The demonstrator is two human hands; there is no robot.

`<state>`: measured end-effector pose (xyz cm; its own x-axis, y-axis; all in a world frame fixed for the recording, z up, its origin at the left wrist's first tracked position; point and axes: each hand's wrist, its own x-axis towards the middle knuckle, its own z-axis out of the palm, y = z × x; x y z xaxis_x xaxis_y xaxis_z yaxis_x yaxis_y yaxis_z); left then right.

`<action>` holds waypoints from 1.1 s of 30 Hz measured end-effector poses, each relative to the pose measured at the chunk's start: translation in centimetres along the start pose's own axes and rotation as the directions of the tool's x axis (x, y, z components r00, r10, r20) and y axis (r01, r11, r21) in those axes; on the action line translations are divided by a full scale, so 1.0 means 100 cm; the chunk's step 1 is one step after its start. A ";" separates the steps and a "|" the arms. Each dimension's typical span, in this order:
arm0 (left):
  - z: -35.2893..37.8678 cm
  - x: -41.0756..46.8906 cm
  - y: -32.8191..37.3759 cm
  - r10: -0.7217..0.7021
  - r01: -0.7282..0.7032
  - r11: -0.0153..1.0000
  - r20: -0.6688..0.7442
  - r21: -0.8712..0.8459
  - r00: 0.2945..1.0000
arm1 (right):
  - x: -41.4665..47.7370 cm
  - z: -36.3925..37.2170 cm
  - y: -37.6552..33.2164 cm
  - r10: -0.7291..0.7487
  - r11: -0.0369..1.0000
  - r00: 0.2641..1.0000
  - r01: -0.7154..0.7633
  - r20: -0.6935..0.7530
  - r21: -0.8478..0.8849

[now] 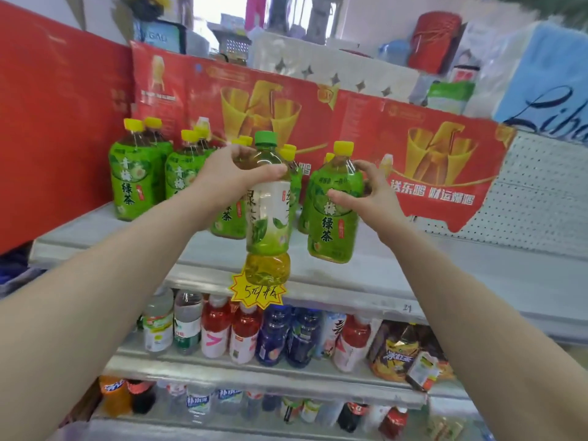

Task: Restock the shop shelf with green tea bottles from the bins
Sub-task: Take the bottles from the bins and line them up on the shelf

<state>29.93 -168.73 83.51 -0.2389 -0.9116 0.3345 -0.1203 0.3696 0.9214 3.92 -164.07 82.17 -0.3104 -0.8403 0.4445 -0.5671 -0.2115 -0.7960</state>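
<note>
Left hand (229, 173): I grip green-capped bottle (269, 218) by its shoulder, centre frame.
Right hand (369, 192): curls round yellow-capped bottle (334, 214).
Risk: on the shelf (445, 268), I may topple crowded neighbours.

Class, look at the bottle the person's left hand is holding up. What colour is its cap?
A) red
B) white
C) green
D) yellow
C: the left hand grips a bottle with a green cap, unlike the yellow-capped bottles on the shelf.
</note>
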 end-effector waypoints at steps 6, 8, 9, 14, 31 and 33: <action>0.005 0.015 -0.004 -0.012 0.013 1.000 -0.041 0.013 0.999 | 0.033 0.011 0.034 0.058 0.998 0.997 -0.058 0.045 0.001; 0.006 0.020 -0.005 -0.006 0.007 1.000 -0.046 0.020 0.999 | 0.040 0.014 0.042 0.064 0.998 0.996 -0.064 0.069 -0.010; 0.006 0.022 -0.005 -0.002 0.003 1.000 -0.045 0.021 0.999 | 0.043 0.016 0.045 0.067 0.998 0.994 -0.066 0.088 -0.013; 0.005 0.030 -0.007 0.013 -0.013 1.000 -0.040 0.018 0.999 | 0.058 0.021 0.061 0.098 0.995 0.985 -0.098 0.141 -0.004; 0.035 0.041 -0.008 0.034 -0.035 0.998 0.031 0.049 0.999 | 0.051 0.001 0.038 -0.057 0.910 0.988 0.110 0.141 -0.401; 0.047 0.041 -0.005 0.055 -0.059 0.996 0.054 0.061 0.997 | 0.034 -0.005 0.027 -0.143 0.945 0.982 0.171 0.119 -0.278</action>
<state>24.45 -171.76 83.50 -0.2971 -0.8787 0.3737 -0.1648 0.4327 0.8864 0.91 -167.27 81.72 -0.1329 -0.8549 0.5015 -0.8014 -0.2050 -0.5619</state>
